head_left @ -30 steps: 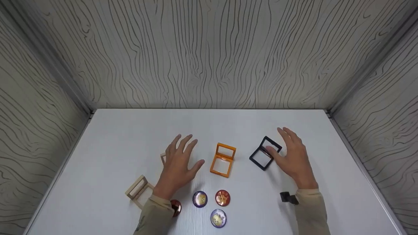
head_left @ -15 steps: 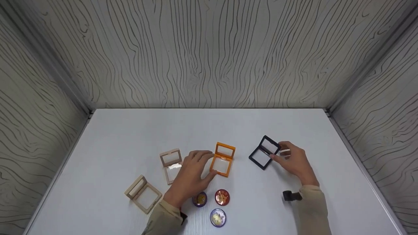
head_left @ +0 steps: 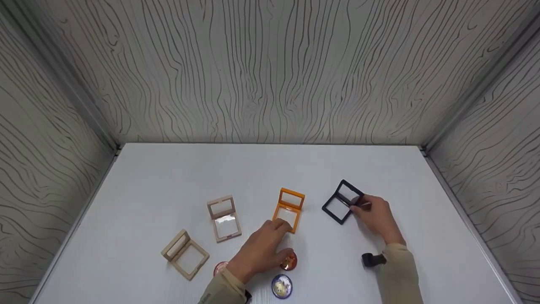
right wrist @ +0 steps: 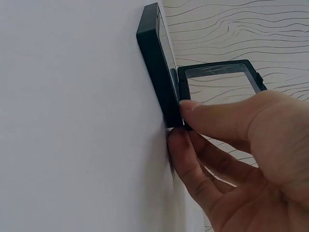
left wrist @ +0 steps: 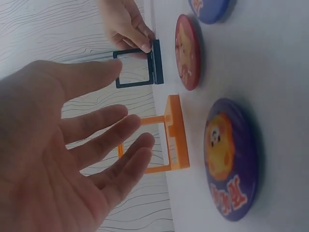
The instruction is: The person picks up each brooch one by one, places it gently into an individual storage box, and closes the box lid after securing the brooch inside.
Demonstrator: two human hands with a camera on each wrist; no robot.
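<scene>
Because the right hand [head_left: 376, 216] is pinching only a hinge corner of a black, square, hinged plastic frame [right wrist: 155, 72], that frame could be twisting loose; most of it is extending beyond the pinch. The left hand [head_left: 262, 249], gripping nothing, is hovering beside an orange, square, hinged plastic frame [left wrist: 179, 140], perhaps risking a knock.

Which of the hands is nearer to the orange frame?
Left. The left hand is by the near edge of the orange frame; the right hand, farther right, grips the black frame.
</scene>
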